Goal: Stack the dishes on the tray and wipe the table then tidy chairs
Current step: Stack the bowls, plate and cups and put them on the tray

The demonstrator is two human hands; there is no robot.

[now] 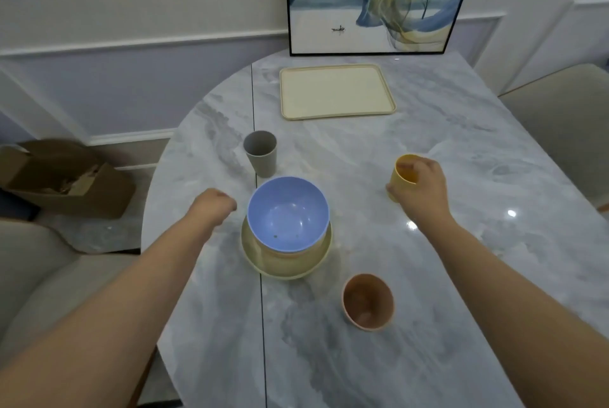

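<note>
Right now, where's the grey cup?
Head view: the grey cup stands upright left of centre on the table, just beyond the blue bowl, nearer than the tray.

Soft, even indoor light falls from above, leaving small bright glare spots on the table point(461, 177) toward four o'clock. Shadows are faint; wide-angle bending curves the edges, and the whole picture is slightly blurred.

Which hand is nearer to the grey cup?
Left. The left hand is curled just in front of the grey cup, slightly to its left, not touching it. The right hand is farther away across the table, gripping the yellow cup.
</note>
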